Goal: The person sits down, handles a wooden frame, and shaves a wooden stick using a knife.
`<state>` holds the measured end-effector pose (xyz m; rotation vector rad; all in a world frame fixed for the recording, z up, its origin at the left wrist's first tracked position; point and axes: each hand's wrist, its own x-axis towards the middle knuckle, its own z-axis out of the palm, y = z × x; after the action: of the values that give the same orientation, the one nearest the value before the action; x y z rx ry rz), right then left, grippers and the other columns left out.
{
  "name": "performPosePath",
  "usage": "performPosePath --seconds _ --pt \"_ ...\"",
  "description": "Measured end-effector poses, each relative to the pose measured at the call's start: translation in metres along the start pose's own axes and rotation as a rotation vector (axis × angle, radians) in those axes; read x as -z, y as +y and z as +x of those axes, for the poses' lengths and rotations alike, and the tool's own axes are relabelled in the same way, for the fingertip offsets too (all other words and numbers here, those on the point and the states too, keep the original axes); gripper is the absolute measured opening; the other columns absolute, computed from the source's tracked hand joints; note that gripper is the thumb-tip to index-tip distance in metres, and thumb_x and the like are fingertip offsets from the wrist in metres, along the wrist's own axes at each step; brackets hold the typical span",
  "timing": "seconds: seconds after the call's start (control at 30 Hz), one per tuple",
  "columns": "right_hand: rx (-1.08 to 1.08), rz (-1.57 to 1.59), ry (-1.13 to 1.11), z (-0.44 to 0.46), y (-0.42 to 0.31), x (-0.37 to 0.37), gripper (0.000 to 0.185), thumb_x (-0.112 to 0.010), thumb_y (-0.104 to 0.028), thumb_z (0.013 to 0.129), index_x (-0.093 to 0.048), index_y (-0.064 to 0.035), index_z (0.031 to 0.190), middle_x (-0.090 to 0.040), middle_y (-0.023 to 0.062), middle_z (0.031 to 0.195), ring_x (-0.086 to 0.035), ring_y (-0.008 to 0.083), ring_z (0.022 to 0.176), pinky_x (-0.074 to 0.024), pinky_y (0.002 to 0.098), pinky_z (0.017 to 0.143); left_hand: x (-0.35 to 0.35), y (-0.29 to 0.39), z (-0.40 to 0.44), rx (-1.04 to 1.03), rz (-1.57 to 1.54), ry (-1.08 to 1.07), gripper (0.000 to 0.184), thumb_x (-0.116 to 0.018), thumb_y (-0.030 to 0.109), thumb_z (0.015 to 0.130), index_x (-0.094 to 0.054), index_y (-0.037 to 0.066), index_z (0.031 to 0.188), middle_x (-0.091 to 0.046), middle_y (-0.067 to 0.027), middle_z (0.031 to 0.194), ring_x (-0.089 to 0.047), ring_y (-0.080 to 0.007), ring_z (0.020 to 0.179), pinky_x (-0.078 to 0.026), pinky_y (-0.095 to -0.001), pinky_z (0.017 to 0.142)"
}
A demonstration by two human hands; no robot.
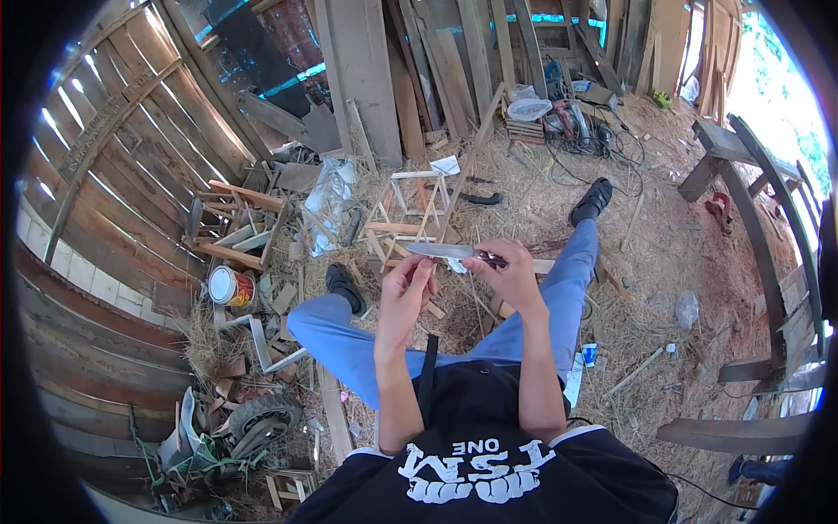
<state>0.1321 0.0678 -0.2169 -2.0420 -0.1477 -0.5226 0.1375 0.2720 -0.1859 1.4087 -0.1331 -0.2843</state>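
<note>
White-lettered black shirt (480, 419), blue trousers (566, 301)

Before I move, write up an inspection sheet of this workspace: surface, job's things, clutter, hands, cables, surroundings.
Surface: ground strewn with straw and wood scraps.
Job's things: knife with its blade bare, tip toward the left; wooden frame on the ground just beyond it.
Clutter: lidded can, clear plastic sheet and wheel, all on the left.
Hands: right hand closed round the knife's handle; left hand at the blade, contact unclear.
Cables: black cables loop beside power tools.
Surroundings: slatted wall left, leaning boards ahead, wooden bench right; apparently another person's leg lower right.
</note>
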Motion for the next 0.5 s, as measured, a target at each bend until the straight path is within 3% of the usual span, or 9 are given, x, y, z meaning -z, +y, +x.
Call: performPosePath --seconds 0.1,0.3,0.4,0.5 --pt "0.115 -0.004 0.062 0.001 -0.001 -0.007 0.034 -0.082 -0.031 0.077 -0.075 -0.0032 0.095 -0.07 0.0098 0.085 -0.063 0.023 0.068 -0.0488 0.0351 0.066 -0.008 0.0 -0.001 0.038 -0.013 0.021 0.025 -0.053 0.027 0.104 -0.062 0.004 0.112 -0.047 0.0059 0.067 -0.031 0.001 0.048 -0.022 -0.0187 0.042" --pt "0.145 0.115 0.07 0.003 -0.013 -0.016 0.034 -0.083 -0.029 0.073 -0.074 -0.0037 0.094 -0.069 0.0094 0.083 -0.063 0.0245 0.074 -0.0477 0.036 0.069 -0.019 -0.003 0.0 0.008 -0.07 0.034 0.022 -0.052 0.025 0.105 -0.06 0.006 0.11 -0.038 0.0082 0.066 -0.028 0.0002 0.047 -0.021 -0.0198 0.041" --pt "0.294 -0.046 0.102 0.007 -0.003 -0.009 0.035 -0.086 -0.028 0.069 -0.073 -0.0039 0.091 -0.068 0.008 0.08 -0.063 0.0241 0.074 -0.0453 0.0353 0.072 -0.015 0.01 -0.007 0.16 -0.131 -0.038 0.021 -0.052 0.025 0.105 -0.06 0.007 0.111 -0.035 0.0088 0.066 -0.026 0.0002 0.046 -0.019 -0.0202 0.04" --pt "0.295 -0.047 0.158 0.005 0.006 -0.008 0.037 -0.087 -0.029 0.065 -0.072 -0.0042 0.088 -0.067 0.0062 0.079 -0.062 0.0231 0.073 -0.0429 0.0351 0.073 -0.02 0.007 -0.007 0.203 -0.226 -0.067 0.021 -0.051 0.025 0.105 -0.06 0.008 0.113 -0.031 0.0092 0.065 -0.023 0.0005 0.045 -0.017 -0.0202 0.04"
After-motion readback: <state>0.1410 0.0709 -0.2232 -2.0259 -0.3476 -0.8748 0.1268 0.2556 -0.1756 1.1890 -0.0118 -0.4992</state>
